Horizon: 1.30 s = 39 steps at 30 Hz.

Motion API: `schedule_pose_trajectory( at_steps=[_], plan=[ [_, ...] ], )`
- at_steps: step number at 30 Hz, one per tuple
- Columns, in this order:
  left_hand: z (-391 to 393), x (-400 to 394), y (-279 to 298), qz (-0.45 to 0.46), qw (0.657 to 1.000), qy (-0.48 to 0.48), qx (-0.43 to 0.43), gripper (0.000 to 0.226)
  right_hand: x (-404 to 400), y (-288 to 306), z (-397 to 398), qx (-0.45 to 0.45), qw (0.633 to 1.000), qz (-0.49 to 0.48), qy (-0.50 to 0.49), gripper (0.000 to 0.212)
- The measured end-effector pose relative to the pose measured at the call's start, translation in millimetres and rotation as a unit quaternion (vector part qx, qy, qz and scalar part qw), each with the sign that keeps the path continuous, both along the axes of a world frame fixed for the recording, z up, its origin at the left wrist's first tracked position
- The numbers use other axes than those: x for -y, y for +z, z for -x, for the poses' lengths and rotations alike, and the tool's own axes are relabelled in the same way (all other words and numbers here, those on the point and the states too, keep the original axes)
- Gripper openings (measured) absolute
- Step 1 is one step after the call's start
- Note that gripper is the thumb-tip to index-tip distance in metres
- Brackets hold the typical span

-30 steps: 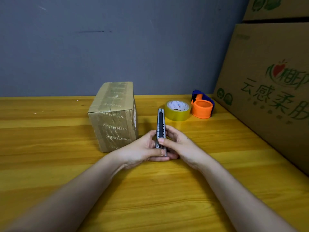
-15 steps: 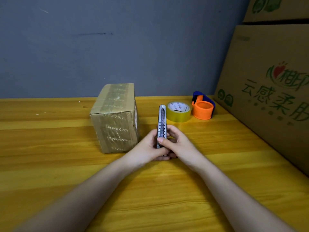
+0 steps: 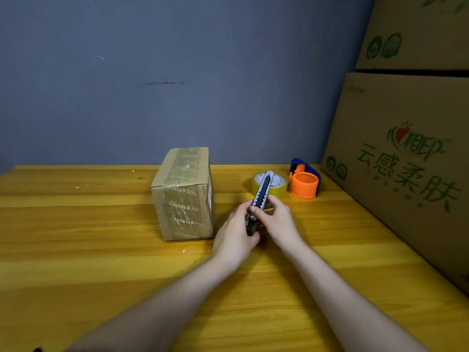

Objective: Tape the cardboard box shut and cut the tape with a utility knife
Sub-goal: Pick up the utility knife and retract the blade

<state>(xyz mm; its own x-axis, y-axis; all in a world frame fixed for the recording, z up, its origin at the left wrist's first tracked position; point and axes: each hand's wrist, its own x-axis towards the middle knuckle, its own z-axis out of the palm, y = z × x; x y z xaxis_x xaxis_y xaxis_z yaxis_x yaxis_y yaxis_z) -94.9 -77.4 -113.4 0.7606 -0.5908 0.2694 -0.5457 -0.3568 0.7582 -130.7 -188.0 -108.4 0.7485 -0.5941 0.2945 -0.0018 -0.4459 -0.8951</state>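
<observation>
Cardboard box on the surface, left of centre, near the wall. Right of it, both hands, left hand and right hand, around a utility knife. Behind the knife, tape roll; just right of that, tape dispenser. At far right, two stacked cartons.
</observation>
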Motion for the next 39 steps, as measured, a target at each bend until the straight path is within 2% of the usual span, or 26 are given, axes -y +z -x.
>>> schedule_pose_trajectory(
  at_steps=[3,7,12,15,19,23,29,39],
  plan=[
    [0.5,3.7,7.8,-0.046,0.999,-0.002,0.029,0.076,5.6,5.2,-3.5,-0.006,1.0,-0.018,-0.018,0.03],
    [-4.5,8.6,15.0,-0.047,0.999,-0.011,-0.006,0.079,14.8,10.9,-12.5,-0.02,0.995,-0.089,-0.03,0.048],
    [-16.0,17.8,15.8,-0.008,0.998,0.017,-0.066,0.065,25.9,17.2,-32.0,-0.074,0.99,-0.119,-0.003,0.03],
    [-24.6,28.1,18.9,-0.032,0.995,0.038,-0.082,0.058,31.4,15.7,-42.9,-0.089,0.988,-0.128,-0.007,0.031],
    [-35.8,41.5,24.1,-0.08,0.988,0.061,-0.113,0.044,36.9,10.1,-57.5,-0.118,0.986,-0.115,-0.036,0.021],
    [-47.5,48.0,27.5,-0.148,0.982,0.069,-0.097,0.03,39.7,7.0,-69.6,-0.168,0.979,-0.11,-0.03,0.01],
    [-67.1,57.0,27.2,-0.253,0.961,0.076,-0.077,0.039,36.2,10.0,-73.0,-0.242,0.967,-0.073,-0.017,0.025],
    [-79.5,64.1,20.4,-0.274,0.954,0.087,-0.088,0.049,36.2,7.9,-75.4,-0.297,0.955,0.009,0.009,0.029]
  ],
)
